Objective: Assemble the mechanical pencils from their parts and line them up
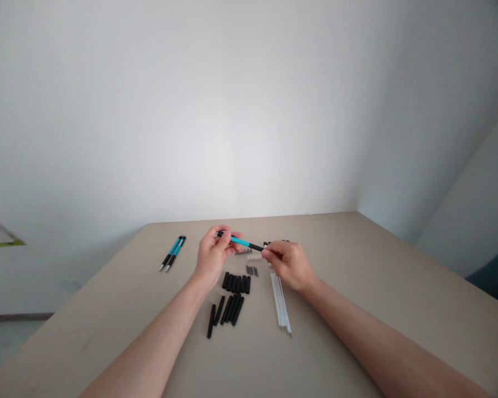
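Observation:
A turquoise and black pen [240, 241] is held between both hands above the table, tilted slightly down to the right. My left hand [214, 253] is closed around its upper left end, thumb and fingers on the black part. At the other end, my right hand [288, 262] pinches the tip of the black section, which the fingers cover. Beneath the hands lie small springs [253, 271], clear plastic pieces [254, 257] and more small parts, partly hidden. White pen refills [279, 301] lie side by side just below my right hand.
Two turquoise and black pens [175, 253] lie at the left of the beige table [124, 309]. Short black grips [236, 283] and longer black tubes [231, 309] form two rows near the middle. A white wall [232, 110] stands behind the table.

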`<state>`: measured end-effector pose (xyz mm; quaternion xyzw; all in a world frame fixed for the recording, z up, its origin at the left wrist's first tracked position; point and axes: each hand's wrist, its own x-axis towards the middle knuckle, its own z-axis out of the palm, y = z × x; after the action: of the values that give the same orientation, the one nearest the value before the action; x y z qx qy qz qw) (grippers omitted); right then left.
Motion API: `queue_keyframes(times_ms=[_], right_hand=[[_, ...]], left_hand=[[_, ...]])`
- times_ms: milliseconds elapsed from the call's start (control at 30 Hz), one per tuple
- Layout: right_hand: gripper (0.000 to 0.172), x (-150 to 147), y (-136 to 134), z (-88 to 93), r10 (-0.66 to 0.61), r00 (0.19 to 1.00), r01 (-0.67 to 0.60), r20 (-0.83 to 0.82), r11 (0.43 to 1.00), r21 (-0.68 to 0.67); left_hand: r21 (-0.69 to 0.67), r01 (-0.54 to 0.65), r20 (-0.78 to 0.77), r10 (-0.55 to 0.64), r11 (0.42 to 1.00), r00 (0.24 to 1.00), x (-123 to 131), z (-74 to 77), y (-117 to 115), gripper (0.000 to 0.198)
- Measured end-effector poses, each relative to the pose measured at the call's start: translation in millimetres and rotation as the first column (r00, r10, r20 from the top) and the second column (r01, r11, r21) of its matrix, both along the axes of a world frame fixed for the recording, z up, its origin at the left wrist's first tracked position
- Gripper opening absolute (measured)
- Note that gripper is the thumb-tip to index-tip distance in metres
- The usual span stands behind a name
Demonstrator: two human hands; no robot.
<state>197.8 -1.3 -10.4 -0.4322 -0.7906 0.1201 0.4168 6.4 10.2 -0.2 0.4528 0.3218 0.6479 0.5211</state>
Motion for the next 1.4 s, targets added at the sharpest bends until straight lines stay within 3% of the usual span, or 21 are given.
queue_keyframes(times_ms=[200,467,767,1200,1400], right_hand=[[0.032,-2.4,-1.3,0.0,0.040,0.999,-0.046,-0.037,0.986,-0.160],[0.024,-6.4,1.0,-2.3,-0.040,0.998,0.041,0.037,0.999,-0.019],[0.031,-4.2,3.3,-2.7,-0.038,0.995,0.034,0.098,0.998,0.045],[0.038,-3.0,0.7,0.2,-0.046,0.995,0.046,0.088,0.999,0.008],[0.040,-3.4,0.9,-0.1,-0.126,0.989,0.119,0.073,0.989,0.092]], left_hand=[[0.057,-0.008,0.021,0.007,0.998,1.000,1.8,-0.1,-2.4,0.036],[0.006,-0.102,0.012,0.102,0.995,0.995,3.7,2.6,-3.3,0.035],[-0.055,-0.147,-0.037,0.146,0.988,0.989,1.7,-2.2,-0.3,0.035],[-0.064,-0.076,-0.004,0.076,0.995,0.997,4.8,-1.0,-2.9,0.038],[-0.109,-0.071,0.076,0.079,0.991,0.994,8.3,1.1,-5.1,0.036]])
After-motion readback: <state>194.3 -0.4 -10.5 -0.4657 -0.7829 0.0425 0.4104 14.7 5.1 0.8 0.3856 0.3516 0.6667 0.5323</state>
